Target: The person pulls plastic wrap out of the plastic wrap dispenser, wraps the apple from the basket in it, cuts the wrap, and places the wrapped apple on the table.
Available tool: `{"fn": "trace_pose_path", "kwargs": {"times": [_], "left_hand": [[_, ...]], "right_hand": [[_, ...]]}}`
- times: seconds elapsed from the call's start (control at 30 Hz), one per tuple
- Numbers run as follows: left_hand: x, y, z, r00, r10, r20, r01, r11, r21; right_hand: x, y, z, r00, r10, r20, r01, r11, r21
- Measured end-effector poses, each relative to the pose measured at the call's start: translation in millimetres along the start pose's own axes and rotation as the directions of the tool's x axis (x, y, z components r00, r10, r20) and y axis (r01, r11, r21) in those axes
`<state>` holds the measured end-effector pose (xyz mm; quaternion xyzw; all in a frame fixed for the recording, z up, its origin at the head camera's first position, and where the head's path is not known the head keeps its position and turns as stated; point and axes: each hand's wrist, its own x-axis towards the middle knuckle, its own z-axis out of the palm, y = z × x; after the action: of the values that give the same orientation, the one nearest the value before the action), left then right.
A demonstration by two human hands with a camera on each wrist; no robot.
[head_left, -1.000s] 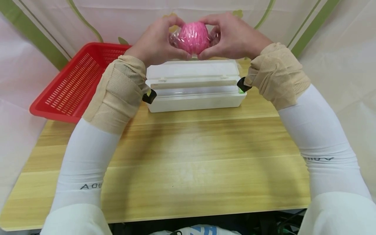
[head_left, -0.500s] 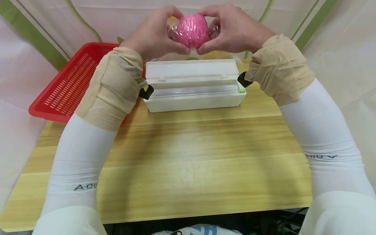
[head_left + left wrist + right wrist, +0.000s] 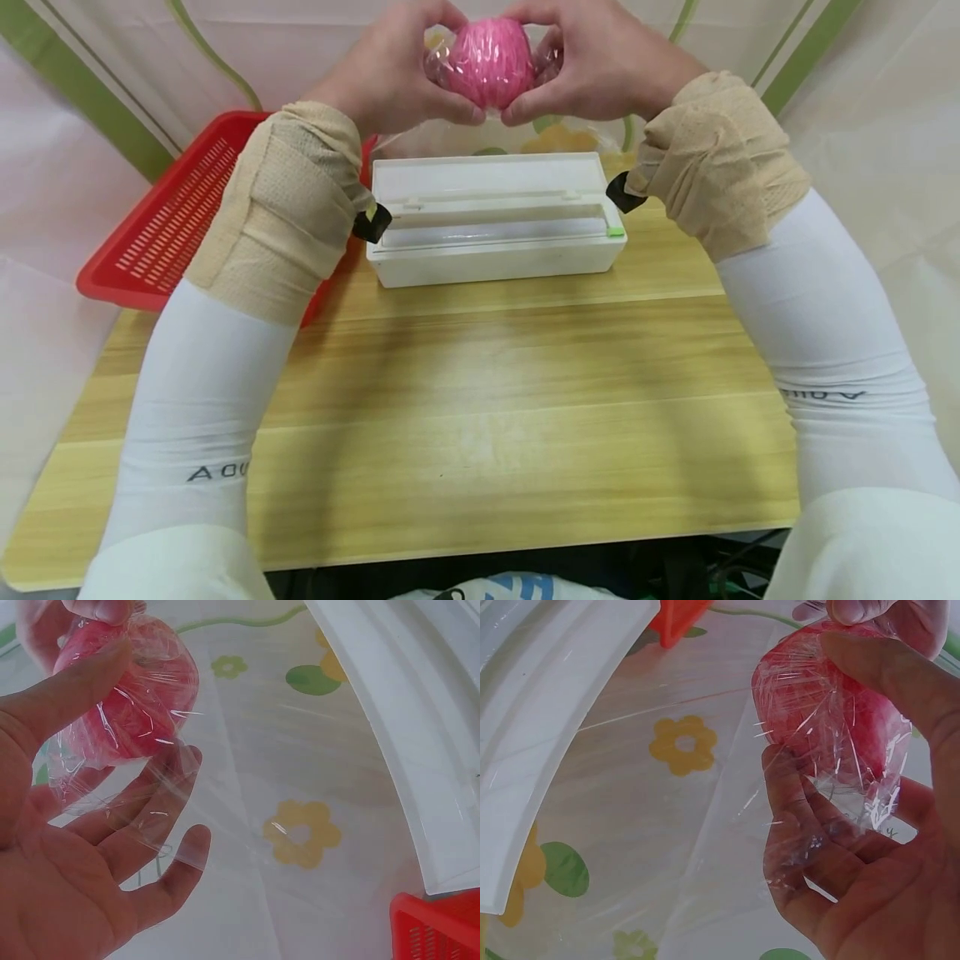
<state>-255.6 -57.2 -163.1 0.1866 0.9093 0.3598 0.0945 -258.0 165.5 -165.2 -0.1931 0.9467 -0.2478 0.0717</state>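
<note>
Head view: both hands have lifted a bit higher and farther from the body than a second ago, the pink ball (image 3: 489,62) now up at the top edge of frame, above and beyond the white wrap dispenser (image 3: 495,221), which sits unmoved with its lid open on the wooden table (image 3: 465,400); red basket (image 3: 187,212) far left, partly behind the left forearm. Left hand (image 3: 390,79) and right hand (image 3: 600,67) pinch the ball between thumbs and forefingers from either side, same hold as before, so the wrapping looks mostly on and, by my guess, they are smoothing or sealing the film. Left wrist view: thumb of the left hand (image 3: 82,847) presses on the ball (image 3: 131,697), other fingers only loosely curled beneath, a loose flap of cling film (image 3: 161,817) draped over them; dispenser edge (image 3: 405,727) far right, basket corner (image 3: 439,926) at bottom right. Right wrist view: right hand (image 3: 877,870) cups the ball (image 3: 829,712) with its thumb across the top and fingers curled under, crinkled film (image 3: 840,802) bunched between ball and palm; dispenser edge (image 3: 547,727) at left over the flowered cloth (image 3: 675,742).
</note>
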Motion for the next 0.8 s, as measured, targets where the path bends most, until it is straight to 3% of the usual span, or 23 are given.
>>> {"fn": "trace_pose_path", "kwargs": {"times": [0.13, 0.33, 0.5, 0.6, 0.8], "left_hand": [[0.2, 1.9, -1.8, 1.000, -0.009, -0.006, 0.009, 1.000, 0.010], [-1.3, 3.8, -1.4, 0.998, 0.036, -0.052, -0.033, 0.998, 0.048], [-0.8, 6.3, -3.7, 0.996, 0.049, -0.072, -0.050, 0.999, -0.019], [1.2, 8.7, -6.5, 0.998, 0.022, -0.064, -0.023, 1.000, -0.020], [4.6, 11.1, -11.1, 0.998, -0.048, -0.049, 0.049, 0.999, 0.022]], "right_hand": [[1, -1, -2, 1.000, 0.022, -0.001, -0.023, 1.000, -0.016], [-1, -2, -6, 0.999, 0.039, -0.018, -0.040, 0.998, -0.043], [0, -3, -10, 0.997, 0.069, -0.027, -0.071, 0.993, -0.093], [0, -4, -12, 0.997, 0.061, -0.036, -0.065, 0.992, -0.104], [2, -7, -17, 0.999, 0.027, -0.039, -0.027, 1.000, -0.015]]}}
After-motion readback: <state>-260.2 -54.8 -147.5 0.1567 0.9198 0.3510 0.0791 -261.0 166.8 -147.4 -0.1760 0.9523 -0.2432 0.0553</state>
